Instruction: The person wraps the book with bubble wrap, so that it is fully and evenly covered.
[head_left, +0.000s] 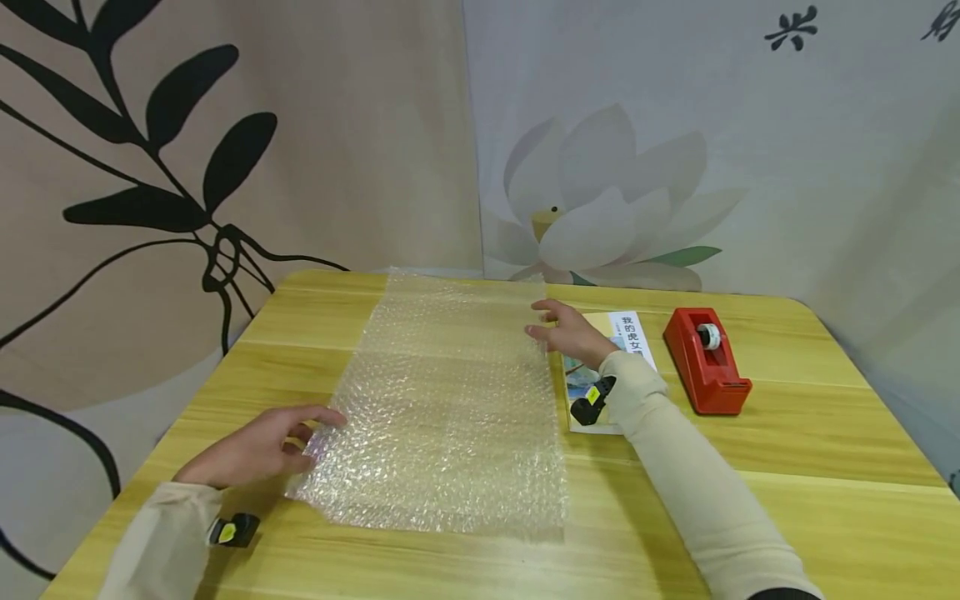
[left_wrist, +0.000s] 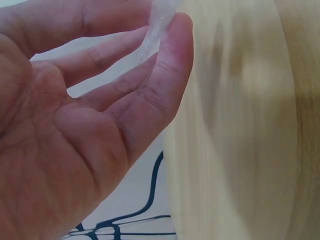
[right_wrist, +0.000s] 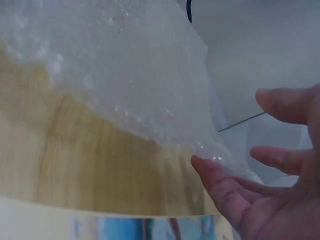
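A clear sheet of bubble wrap [head_left: 450, 400] lies spread over the wooden table [head_left: 825, 517]. At its near left edge my left hand [head_left: 262, 442] holds the sheet, the index finger reaching over the top. In the left wrist view a strip of the bubble wrap [left_wrist: 161, 22] sits between the fingertips [left_wrist: 177, 37]. My right hand [head_left: 566, 329] is at the far right edge with fingers spread. The right wrist view shows the wrap's edge [right_wrist: 200, 145] raised and lying against the lower fingers [right_wrist: 217, 182], the upper ones apart from it.
A book [head_left: 633, 333] with a picture cover lies right of the sheet, partly under the right wrist. Farther right stands a red tape dispenser [head_left: 697, 375] with a small roll. Printed curtains [head_left: 360, 133] hang behind the table.
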